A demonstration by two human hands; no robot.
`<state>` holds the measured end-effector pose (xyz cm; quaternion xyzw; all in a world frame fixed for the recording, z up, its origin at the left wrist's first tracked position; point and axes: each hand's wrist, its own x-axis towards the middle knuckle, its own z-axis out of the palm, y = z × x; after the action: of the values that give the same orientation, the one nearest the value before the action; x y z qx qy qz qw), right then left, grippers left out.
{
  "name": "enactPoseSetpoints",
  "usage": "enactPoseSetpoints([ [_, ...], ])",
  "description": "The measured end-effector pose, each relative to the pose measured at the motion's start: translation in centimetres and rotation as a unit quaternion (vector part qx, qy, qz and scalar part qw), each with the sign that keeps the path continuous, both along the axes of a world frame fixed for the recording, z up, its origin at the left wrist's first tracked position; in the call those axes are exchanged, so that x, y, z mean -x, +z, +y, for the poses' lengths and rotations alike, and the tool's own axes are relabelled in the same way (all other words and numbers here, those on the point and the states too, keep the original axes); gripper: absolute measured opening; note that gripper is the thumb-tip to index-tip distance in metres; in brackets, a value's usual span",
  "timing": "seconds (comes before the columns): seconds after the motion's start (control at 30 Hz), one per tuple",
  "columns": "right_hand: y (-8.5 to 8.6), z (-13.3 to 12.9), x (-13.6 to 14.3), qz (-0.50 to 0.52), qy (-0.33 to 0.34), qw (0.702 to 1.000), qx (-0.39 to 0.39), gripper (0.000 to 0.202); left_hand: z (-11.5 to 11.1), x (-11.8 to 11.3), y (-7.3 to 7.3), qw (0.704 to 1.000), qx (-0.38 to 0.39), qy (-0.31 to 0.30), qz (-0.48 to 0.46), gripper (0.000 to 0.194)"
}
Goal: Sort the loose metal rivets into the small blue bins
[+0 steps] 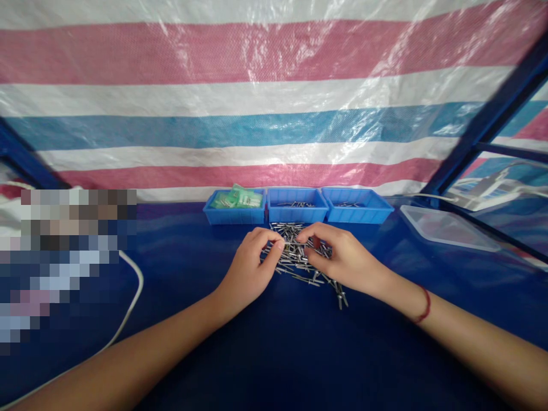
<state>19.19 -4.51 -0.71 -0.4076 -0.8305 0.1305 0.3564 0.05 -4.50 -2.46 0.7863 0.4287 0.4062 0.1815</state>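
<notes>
Currently held: a thin metal rivet point(293, 244) is suspended above the pile, between the fingers of the two hands.
Left hand point(250, 264): thumb and forefinger are brought together and clamped on the rivet's left end.
Right hand point(342, 256): its fingers are kept apart and curved about the rivet's other end; whether the metal is touched by them cannot be told.
Reason for the grip: by a pinch at one end only, the shaft seems to be steadied and left bare, with room given to the right fingers.
Rivet's long axis: it is held roughly level and crosswise, pointed from the left fingers toward the right ones; which end is the head cannot be made out.
Pile of rivets point(295, 264): it is spread on the counter point(257, 359) beneath and just beyond the fingers, probably so that only a short reach is needed; its pieces are pointed many ways.
Blue bins: three are lined up beyond the fingers, presumably so that contents are kept separate. Green packets point(246, 198) are held in the left bin point(234, 217), a few rivets in the middle bin point(297, 215) and right bin point(360, 215).
Clear plastic lid point(449, 231): it is laid flat, well right of the fingers.
White cable point(140, 282): it is curved across the counter, well left of them.
</notes>
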Motion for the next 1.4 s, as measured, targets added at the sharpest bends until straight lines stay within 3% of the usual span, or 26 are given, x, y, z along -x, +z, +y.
enactPoseSetpoints([
  [0.13,0.06,-0.25,0.38,0.052,-0.002,0.998,0.02,0.007,0.04,0.06,0.0,1.0,0.014,0.005,-0.019,0.011],
  [0.43,0.38,-0.88,0.63,0.096,-0.034,0.995,0.002,0.009,-0.05,-0.05,-0.06,1.0,0.003,-0.028,-0.013,0.012],
  [0.83,0.25,-0.97,0.67,0.081,0.029,0.996,-0.036,0.009,-0.07,-0.14,-0.03,0.997,0.008,-0.074,-0.015,0.011],
  [1.03,0.25,-1.02,0.59,0.049,0.046,0.993,-0.101,0.01,-0.2,-0.15,-0.02,0.998,0.006,-0.055,-0.037,0.008],
  [1.4,-0.41,-0.46,0.67,0.045,0.075,0.995,-0.04,0.015,-0.49,-0.18,0.18,0.997,-0.018,-0.036,-0.06,0.008],
])
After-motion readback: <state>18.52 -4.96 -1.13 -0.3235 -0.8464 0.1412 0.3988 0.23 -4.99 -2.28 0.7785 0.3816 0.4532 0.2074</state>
